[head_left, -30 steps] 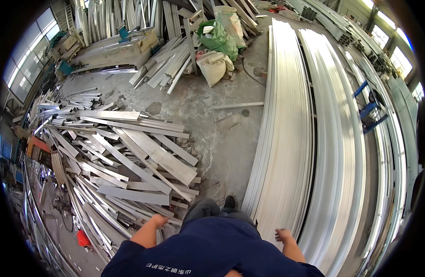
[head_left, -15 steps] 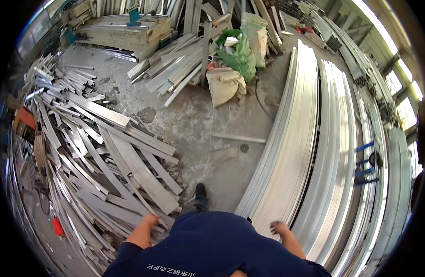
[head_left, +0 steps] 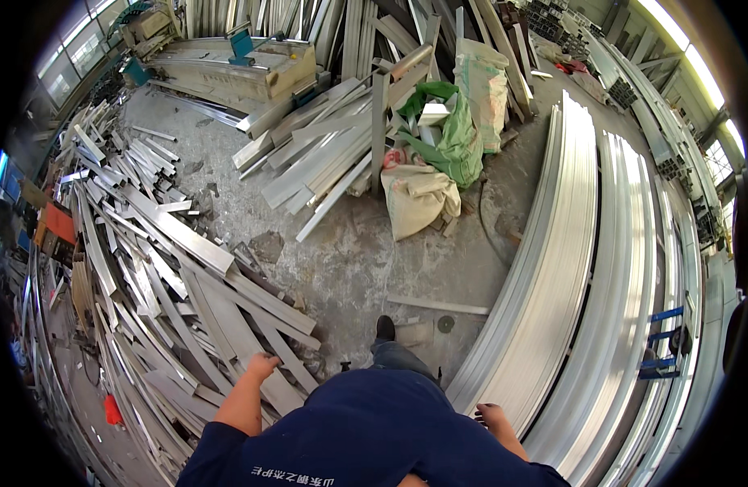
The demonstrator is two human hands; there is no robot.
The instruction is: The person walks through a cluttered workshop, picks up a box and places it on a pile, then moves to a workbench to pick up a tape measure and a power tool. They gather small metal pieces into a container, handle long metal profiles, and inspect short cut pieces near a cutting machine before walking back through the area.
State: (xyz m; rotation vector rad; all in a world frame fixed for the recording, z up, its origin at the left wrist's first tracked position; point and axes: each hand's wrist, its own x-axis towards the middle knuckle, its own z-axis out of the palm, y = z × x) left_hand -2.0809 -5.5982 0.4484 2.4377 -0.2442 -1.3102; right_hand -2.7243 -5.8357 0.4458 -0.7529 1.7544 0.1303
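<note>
I stand on a concrete floor in a dark blue shirt, one foot [head_left: 385, 327] stepped forward. My left hand [head_left: 262, 365] hangs empty at my side, fingers loosely curled, above a heap of loose aluminium profiles [head_left: 171, 276] lying on the floor. On the other side my right hand [head_left: 492, 416] also holds nothing; it hangs beside a long stack of aluminium profiles [head_left: 544, 276] that runs away from me. Neither hand touches any metal.
A single short profile [head_left: 439, 306] and a small round disc [head_left: 445, 324] lie on the floor just ahead. Farther on stand a beige sack [head_left: 418, 199], a green sack [head_left: 455, 134], more leaning profiles [head_left: 325, 154] and a saw bench [head_left: 228, 69]. Blue racks [head_left: 662, 341] sit at right.
I have walked forward: the sacks and profile piles are nearer and larger. My arms swing at my sides, both hands still empty.
</note>
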